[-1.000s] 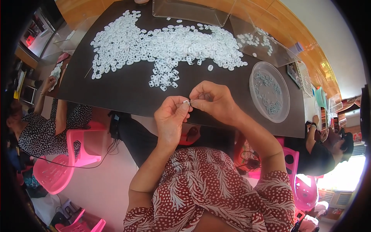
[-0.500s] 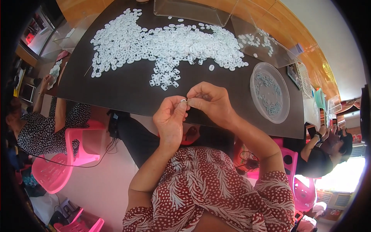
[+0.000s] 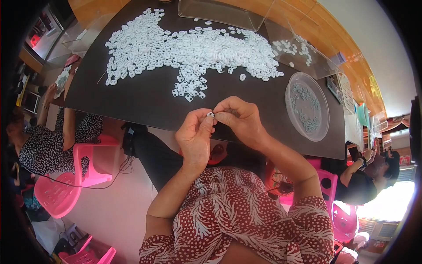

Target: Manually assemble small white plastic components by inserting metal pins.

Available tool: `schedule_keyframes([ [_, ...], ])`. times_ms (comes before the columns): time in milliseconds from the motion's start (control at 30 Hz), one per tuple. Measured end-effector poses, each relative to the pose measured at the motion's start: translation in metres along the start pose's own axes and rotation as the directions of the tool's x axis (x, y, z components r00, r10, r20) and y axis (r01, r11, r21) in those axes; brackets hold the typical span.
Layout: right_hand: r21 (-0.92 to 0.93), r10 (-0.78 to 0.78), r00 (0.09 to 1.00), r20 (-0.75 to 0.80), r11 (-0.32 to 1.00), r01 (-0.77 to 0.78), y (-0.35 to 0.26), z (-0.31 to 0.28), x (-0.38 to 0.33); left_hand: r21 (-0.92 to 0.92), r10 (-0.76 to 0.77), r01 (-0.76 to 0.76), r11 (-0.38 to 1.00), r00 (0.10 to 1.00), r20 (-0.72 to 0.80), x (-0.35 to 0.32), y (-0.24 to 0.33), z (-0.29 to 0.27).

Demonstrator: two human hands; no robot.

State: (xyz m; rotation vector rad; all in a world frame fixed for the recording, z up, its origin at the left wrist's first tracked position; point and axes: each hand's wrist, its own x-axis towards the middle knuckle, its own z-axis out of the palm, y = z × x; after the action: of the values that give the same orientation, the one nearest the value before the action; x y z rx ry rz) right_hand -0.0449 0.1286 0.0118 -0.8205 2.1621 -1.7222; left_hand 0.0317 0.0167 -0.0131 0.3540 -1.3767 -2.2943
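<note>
At the near edge of the table (image 3: 140, 103), I see the left hand (image 3: 194, 135) with thumb and forefinger clamped on a white piece (image 3: 210, 115). The right hand (image 3: 242, 117) has its thumb and forefinger close together at that piece's right side; I cannot tell whether they grip anything. Farther off lies a white pile (image 3: 211, 47), with a cluster (image 3: 189, 84) nearer; right, a dish (image 3: 327, 119) holds grey-green bits (image 3: 312, 124).

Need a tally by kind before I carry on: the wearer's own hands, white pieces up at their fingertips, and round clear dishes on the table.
Left hand plus right hand: 2
White piece: 1
Round clear dish: 1
Total: 4
</note>
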Motion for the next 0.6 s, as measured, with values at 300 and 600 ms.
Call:
schedule_keyframes([
  [300,-0.143,-0.149,0.987,-0.054,0.98,0.14,-0.007,0.007,-0.001,0.065,0.061,-0.059,0.996,0.998,-0.026,-0.005,0.0,0.004],
  [600,-0.203,-0.204,0.975,-0.088,0.962,0.183,0.0,0.013,0.001,0.152,0.105,-0.097,0.984,0.994,-0.041,-0.003,-0.003,0.004],
])
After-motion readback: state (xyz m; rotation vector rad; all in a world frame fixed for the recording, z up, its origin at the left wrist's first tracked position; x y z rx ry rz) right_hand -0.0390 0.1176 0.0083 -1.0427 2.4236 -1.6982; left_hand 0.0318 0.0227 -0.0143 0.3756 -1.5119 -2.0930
